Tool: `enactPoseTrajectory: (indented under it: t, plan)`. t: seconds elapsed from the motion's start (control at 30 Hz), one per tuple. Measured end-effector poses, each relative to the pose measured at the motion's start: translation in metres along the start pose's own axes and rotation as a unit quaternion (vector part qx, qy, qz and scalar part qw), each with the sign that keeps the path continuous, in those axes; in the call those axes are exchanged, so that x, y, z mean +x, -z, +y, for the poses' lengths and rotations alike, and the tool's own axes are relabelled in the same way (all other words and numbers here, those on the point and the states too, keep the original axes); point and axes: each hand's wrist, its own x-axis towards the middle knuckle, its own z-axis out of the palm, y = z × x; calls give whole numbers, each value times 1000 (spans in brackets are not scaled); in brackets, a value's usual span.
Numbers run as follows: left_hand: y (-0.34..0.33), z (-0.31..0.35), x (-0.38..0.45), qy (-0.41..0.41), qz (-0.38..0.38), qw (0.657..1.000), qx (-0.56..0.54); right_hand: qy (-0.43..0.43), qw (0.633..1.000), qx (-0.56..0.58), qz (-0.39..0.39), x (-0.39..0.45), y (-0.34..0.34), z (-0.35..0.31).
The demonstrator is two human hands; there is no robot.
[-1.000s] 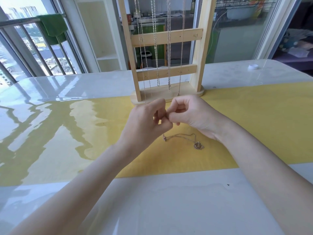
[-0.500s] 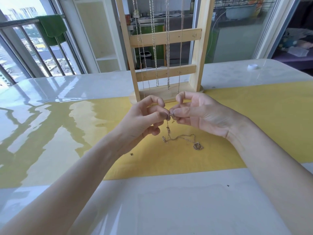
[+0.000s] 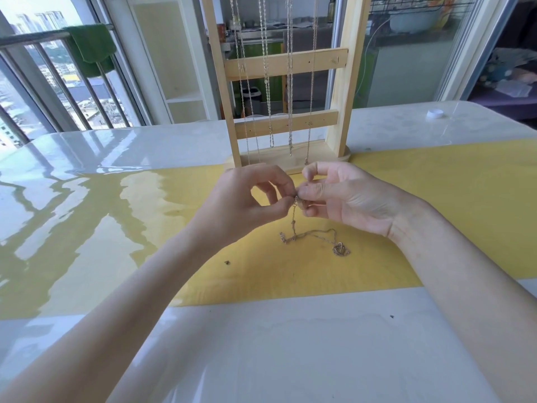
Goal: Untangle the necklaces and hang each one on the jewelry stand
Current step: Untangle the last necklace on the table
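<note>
Both hands met just in front of the wooden jewelry stand point(image 3: 286, 65), fingertips almost touching. The left hand point(image 3: 241, 209) had its thumb and forefinger curled in a tight pinch on the top end of a thin necklace point(image 3: 308, 237), and the right hand point(image 3: 343, 196) pinched the same end from the other side, its forefinger raised and bent above, its lower fingers curled under. Where exactly each fingertip gripped the chain was too small to make out.

From that shared pinch the chain hung straight down below the fingertips to the yellow mat point(image 3: 436, 213), then trailed off beneath the right hand's palm, ending in a small knotted pendant point(image 3: 341, 249) that lay on the mat just under the right wrist. A short loop of chain lay below the left hand's thumb.

Beyond the knuckles of both hands, several chains point(image 3: 266, 82) hung from the stand, their lower ends dangling just above its base. Far off past the right hand, a small white cap point(image 3: 435, 113) sat on the glossy white table point(image 3: 290, 359).
</note>
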Motion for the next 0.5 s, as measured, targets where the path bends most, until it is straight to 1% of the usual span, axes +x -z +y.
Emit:
enactPoseTrajectory:
  t: [0.1,0.17,0.3,0.4,0.5]
  plan:
    - [1,2,0,-64,-10,995,73,-36,999,-21,-9,-1,-1,0]
    - [0,1,-1,-67,-14,994,89,-58,998,-26,-5,-1,-1,-1]
    - [-5,-3,-3,-29,-22,996,75,-89,995,-44,10,-2,-3,-1]
    - [-7,-4,-3,7,-32,999,36,-97,993,-63,14,-1,-5,-2]
    - [-9,-6,-4,29,-31,999,0,-102,991,-79,34,1,-6,-2]
